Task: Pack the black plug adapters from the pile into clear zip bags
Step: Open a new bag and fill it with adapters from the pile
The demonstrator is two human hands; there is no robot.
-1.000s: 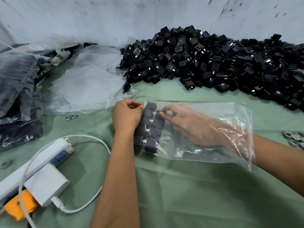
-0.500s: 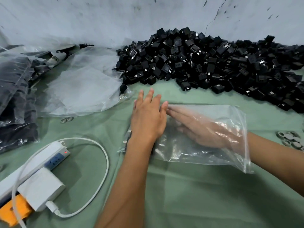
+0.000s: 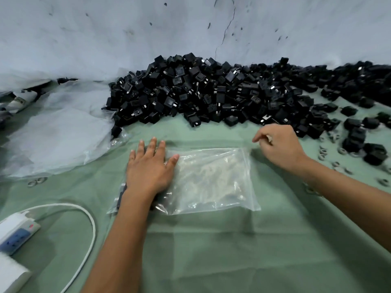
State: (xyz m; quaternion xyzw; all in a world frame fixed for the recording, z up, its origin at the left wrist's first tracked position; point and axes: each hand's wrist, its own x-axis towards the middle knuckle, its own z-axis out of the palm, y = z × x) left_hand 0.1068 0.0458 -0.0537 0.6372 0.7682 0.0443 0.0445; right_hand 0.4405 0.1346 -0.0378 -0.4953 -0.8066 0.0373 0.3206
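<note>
Fingers [image 3: 155, 149] of the left hand [image 3: 149, 172] straight and spread, pressed flat on the left end of a clear zip bag [image 3: 211, 178], covering the black plug adapters [image 3: 121, 195] packed inside, of which only a dark edge peeks out beside the wrist. Fingers [image 3: 261, 136] of the right hand [image 3: 279, 148] loosely curled, thumb and forefinger close together just off the bag's far right corner; cannot tell whether pinching anything or touching the plastic. Bag lying flat on the green-covered counter [image 3: 211, 250], its right portion see-through and crinkled, showing only cloth beneath. Beyond the bag, heaped against the pale wall [image 3: 127, 28], the pile of black plug adapters [image 3: 211, 92], stretching from centre to the right edge, with loose strays [image 3: 374, 153] scattered on the cloth at the far right, well apart from the bag. Small metal rings [image 3: 323, 153] dotted among those strays near the right forearm, and two more rings [image 3: 37, 181] on the cloth left of the left hand. Left of the pile, a rumpled heap of clear plastic bags [image 3: 59, 132] spread over the counter. At the lower left, a white power strip [image 3: 14, 235] with a red switch, a white block [image 3: 10, 273] at the corner in front of it, and a white cable [image 3: 88, 225] looping past the left forearm.
</note>
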